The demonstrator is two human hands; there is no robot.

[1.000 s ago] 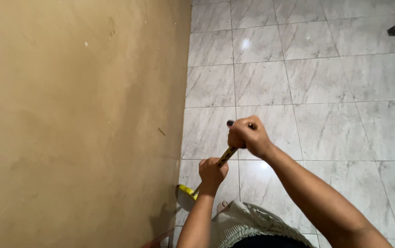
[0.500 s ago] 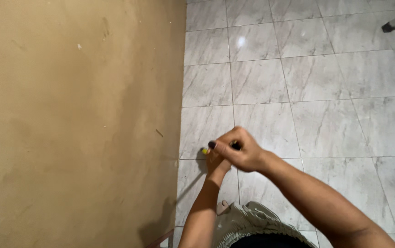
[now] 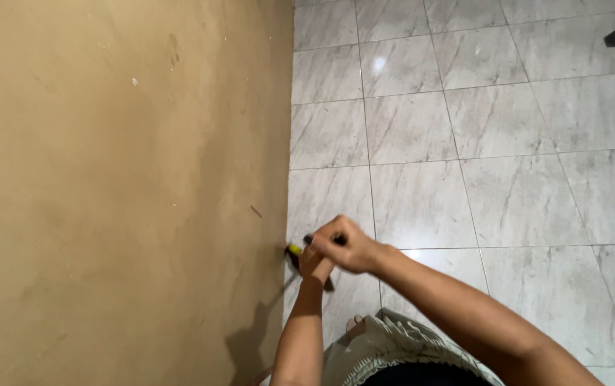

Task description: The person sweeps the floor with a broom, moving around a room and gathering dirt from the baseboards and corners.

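In the head view, your right hand (image 3: 343, 246) and left hand (image 3: 313, 266) are stacked close together, fingers curled tight around a thin yellow-tipped tool (image 3: 295, 250) whose end sits right at the tan wall (image 3: 122, 193), low above the tiled floor (image 3: 465, 143). It looks light, stiff and slim — grip the shaft firmly, near the tip.

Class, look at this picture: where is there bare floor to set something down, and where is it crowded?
Bare tiled floor stretches from the tan wall right towards the dark furniture foot at the top right. It is crowded low down at the wall's edge, where the left hand and right hand grip a yellow-tipped tool.
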